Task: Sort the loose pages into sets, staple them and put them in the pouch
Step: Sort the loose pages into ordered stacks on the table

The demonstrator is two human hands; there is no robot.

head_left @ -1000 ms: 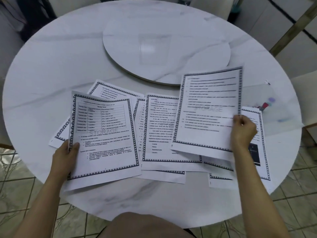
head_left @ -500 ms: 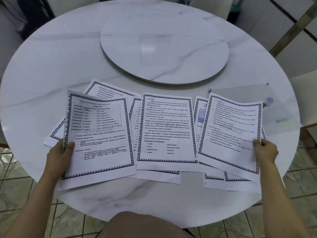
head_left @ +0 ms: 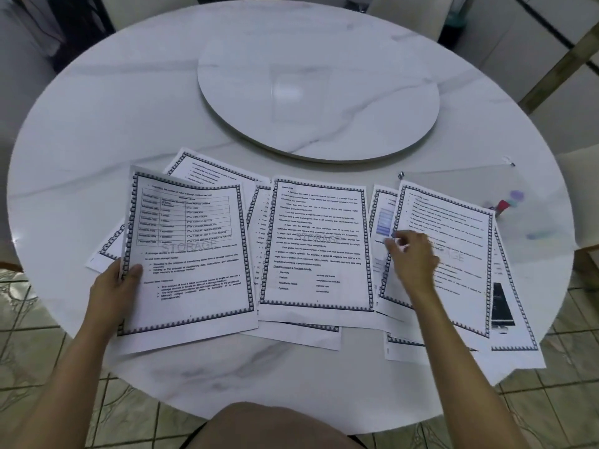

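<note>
loose pages (head_left: 317, 247) fanned over surface (head_left: 113, 124): light, floppy, slippery; lift by edge. left hand (head_left: 110, 288) pinches table page (head_left: 188, 254) at left edge. right hand (head_left: 411, 254) over right page (head_left: 460, 218), blurred; cannot tell grip.

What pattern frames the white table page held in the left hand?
The white printed table page has a dark, blocky chain-like border; head view.

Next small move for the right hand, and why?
Probably pinch one loose sheet by its edge, likely the middle page, and bring it to the page with the table that the left hand grips, to match them. The right hand is over the right pile, its fingers blurred, so any grip is unclear; the pages lie spread loose, the pouch beyond them.
</note>
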